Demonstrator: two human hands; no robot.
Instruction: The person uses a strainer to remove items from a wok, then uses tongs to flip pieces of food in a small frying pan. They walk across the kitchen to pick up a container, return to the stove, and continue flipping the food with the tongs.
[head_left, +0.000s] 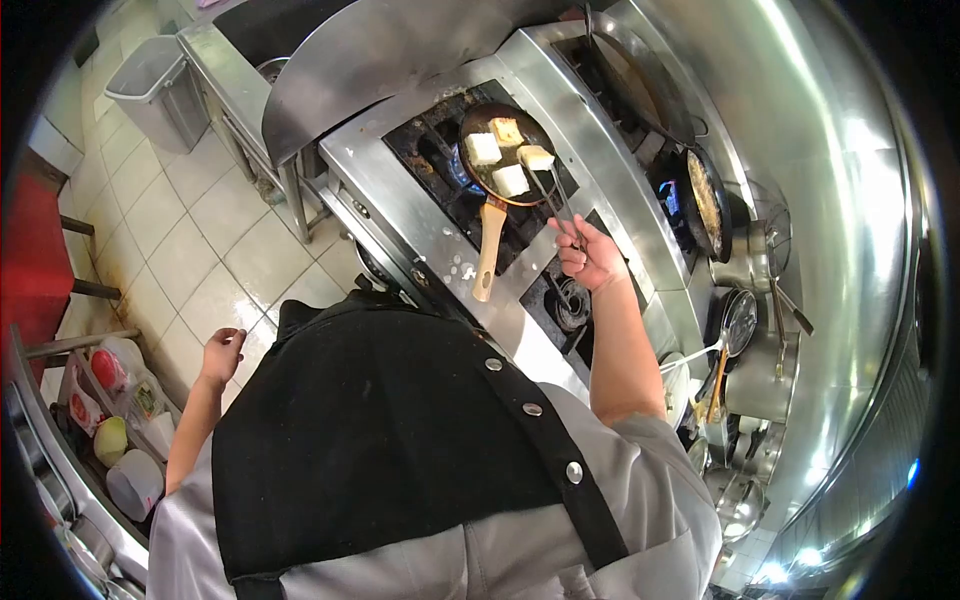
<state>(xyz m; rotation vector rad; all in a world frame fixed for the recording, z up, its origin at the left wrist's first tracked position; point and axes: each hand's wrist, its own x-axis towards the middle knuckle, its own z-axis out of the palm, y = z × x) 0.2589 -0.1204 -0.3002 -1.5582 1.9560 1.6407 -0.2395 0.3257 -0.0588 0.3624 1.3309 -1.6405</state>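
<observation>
My right hand (592, 254) is closed around dark metal tongs (563, 211). The tips of the tongs meet a browned piece of food (536, 158) at the right side of a round frying pan (511, 140). Several blocky pieces lie in the pan, among them a white piece (483, 149), a golden-topped piece (507, 132) and another pale piece (511, 181). A wooden handle (489, 250) points from the pan toward my body, with neither hand on it. Away from the stove at my left side, my left hand (224, 354) hangs with loosely curled fingers and nothing visible in it.
A blue flame (461, 170) burns under the pan. Behind the steel stovetop (385, 195), a large wok (640, 80) and another pan (706, 205) sit over rear burners. Pots and a strainer (739, 322) stand right. A grey bin (160, 95) and a container-filled shelf (115, 430) are left.
</observation>
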